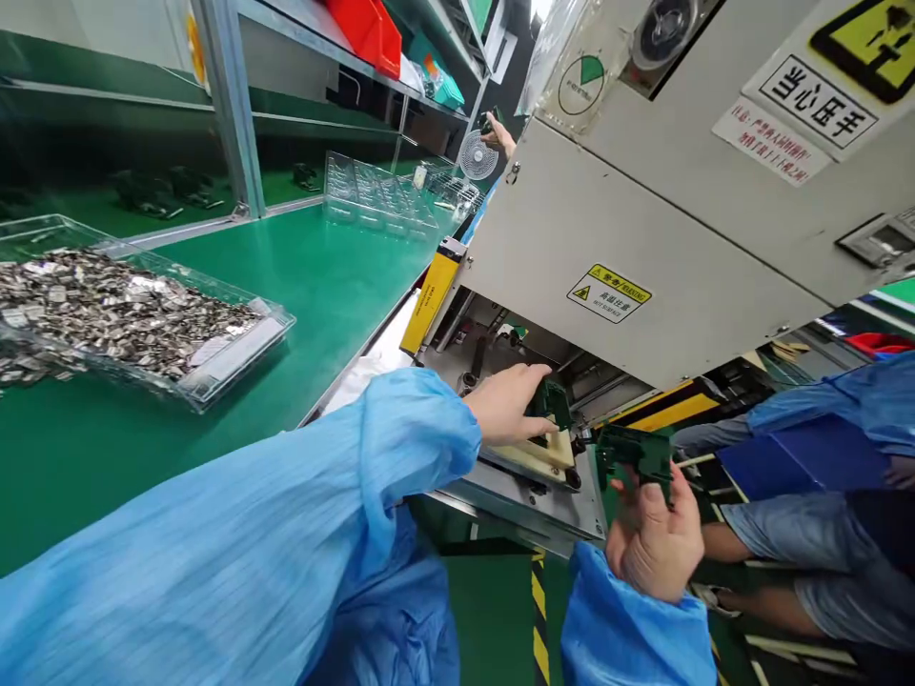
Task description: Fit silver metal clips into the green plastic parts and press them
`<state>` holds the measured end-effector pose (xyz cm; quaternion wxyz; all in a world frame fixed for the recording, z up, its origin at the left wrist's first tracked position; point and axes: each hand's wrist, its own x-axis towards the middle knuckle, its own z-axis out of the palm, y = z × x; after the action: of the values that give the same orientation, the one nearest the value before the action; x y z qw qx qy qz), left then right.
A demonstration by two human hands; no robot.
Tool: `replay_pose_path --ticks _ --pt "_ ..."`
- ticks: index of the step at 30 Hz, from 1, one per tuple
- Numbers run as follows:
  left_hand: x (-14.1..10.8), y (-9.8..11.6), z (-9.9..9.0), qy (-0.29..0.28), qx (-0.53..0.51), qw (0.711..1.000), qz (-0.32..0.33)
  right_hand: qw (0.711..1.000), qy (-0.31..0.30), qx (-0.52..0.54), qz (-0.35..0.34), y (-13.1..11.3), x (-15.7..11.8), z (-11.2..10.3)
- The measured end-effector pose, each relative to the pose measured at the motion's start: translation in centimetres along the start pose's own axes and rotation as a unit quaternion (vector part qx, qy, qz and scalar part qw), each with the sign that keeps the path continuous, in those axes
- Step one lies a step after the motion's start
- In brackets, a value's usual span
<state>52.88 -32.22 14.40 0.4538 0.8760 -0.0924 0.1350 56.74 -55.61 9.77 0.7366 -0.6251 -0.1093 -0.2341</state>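
Note:
My left hand (509,405) reaches into the opening of a grey press machine (643,219), its fingers curled round a dark green plastic part (552,404). That part is at a cream-coloured fixture (536,452) on the machine's metal base; the fingers partly hide it. Outside the opening, at the right, my right hand (659,534) holds up another dark green part (635,452) between thumb and fingers. Both forearms are in blue sleeves.
Yellow guard bars (432,300) flank the opening. At the left, a clear tray (243,367) of small metal pieces lies on the green table (315,276), with clear blister trays (378,195) behind. People are at the right; another person's hand (498,133) shows beyond the machine.

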Motion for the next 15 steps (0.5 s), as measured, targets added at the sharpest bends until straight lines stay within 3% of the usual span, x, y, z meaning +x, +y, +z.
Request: replay_pose_path --ticks 2,5,10,12,15 --pt "0.4 0.3 -0.4 0.035 -0.055 0.998 -0.025 0.998 -0.048 -0.026 -0.016 -0.1 1.0 0.7" --pt "-1.8 0.3 -3.5 0.083 -0.134 0.986 -0.051 0.982 -0.155 -0.099 -0.044 -0.4 2.8 2.5" --pt "-11.3 -1.1 -10.5 -0.001 -0.110 0.979 -0.170 0.888 -0.384 -0.243 -0.070 -0.7 4.3 5.6" --pt "-15.4 -2.3 -12.0 -0.035 -0.075 0.969 -0.233 0.867 -0.418 -0.260 -0.074 -0.6 4.2 6.3" --pt "-19.5 -4.1 -12.1 -0.050 -0.051 0.954 -0.291 0.860 -0.423 -0.275 -0.080 -0.1 3.7 6.1"
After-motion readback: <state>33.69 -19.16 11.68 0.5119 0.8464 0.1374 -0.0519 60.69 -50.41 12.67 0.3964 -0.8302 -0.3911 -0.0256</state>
